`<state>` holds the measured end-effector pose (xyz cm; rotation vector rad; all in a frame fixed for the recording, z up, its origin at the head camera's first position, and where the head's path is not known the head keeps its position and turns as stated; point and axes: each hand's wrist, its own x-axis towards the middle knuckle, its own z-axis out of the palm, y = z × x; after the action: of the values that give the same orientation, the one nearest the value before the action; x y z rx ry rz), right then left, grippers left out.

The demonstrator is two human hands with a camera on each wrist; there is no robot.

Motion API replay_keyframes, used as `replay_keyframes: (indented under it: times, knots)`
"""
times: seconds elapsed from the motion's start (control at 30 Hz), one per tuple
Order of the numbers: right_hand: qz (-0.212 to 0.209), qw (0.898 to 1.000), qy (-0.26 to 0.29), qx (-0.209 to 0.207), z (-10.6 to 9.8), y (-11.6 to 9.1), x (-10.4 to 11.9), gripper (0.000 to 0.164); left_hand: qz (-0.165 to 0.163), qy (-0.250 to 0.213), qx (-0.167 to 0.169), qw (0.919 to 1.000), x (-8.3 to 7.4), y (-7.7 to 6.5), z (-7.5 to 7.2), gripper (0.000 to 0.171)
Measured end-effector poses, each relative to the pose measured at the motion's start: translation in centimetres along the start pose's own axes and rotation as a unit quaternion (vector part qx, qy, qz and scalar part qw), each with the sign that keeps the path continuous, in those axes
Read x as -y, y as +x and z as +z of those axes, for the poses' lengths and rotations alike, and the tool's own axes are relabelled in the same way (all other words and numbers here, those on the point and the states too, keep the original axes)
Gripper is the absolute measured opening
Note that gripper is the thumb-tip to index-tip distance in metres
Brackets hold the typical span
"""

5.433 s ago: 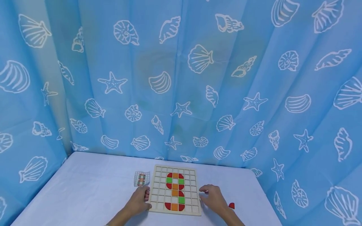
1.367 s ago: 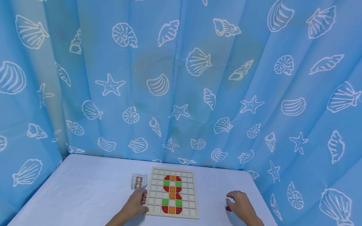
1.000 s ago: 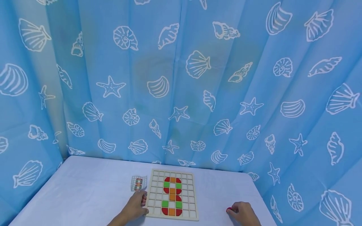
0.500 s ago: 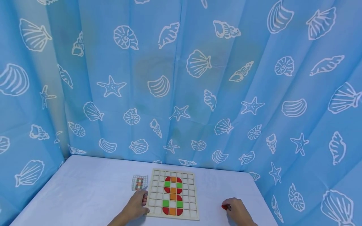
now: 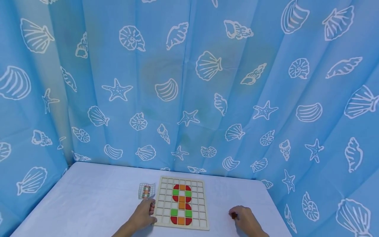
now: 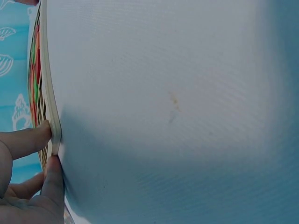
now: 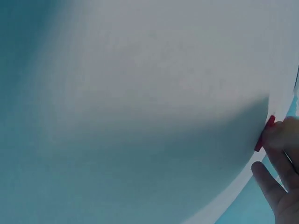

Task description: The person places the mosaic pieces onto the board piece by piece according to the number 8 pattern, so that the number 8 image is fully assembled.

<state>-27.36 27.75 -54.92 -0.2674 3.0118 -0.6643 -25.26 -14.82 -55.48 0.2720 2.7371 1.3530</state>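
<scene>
A wooden grid board (image 5: 196, 204) lies on the table, with red, green and orange tiles (image 5: 182, 205) set in a rounded figure down its middle columns. At its left edge my left hand (image 5: 143, 214) holds the rim; thumb and fingers touch the edge in the left wrist view too. To the right of the board, my right hand (image 5: 247, 220) is over the table. Between its thumb and finger it pinches a small red rounded tile (image 7: 264, 134), seen edge-on in the right wrist view and partly hidden by the fingers.
A small card (image 5: 146, 191) with a printed grid pattern lies left of the board, just beyond the left hand. The white-covered table (image 5: 94, 194) is backed by a blue curtain (image 5: 183, 98) with white shell prints.
A green tile has appeared in the board's lower left part. My right hand picked up the red tile from the table on the right and moved slightly left. The left hand stays at the board.
</scene>
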Motion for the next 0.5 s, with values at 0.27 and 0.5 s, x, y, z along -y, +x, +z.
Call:
replay_keyframes:
  times: [0.27,0.5]
  knots:
    - [0.039,0.999,0.006,-0.026,0.11,0.04,0.63,0.009,0.013,0.006,-0.006,0.9999,0.06,-0.09,0.04,0.064]
    - [0.011,1.000,0.017,0.004,0.04,0.33,0.68,0.019,0.007,0.002,-0.003,1.0000,-0.02,-0.12,0.03,0.064]
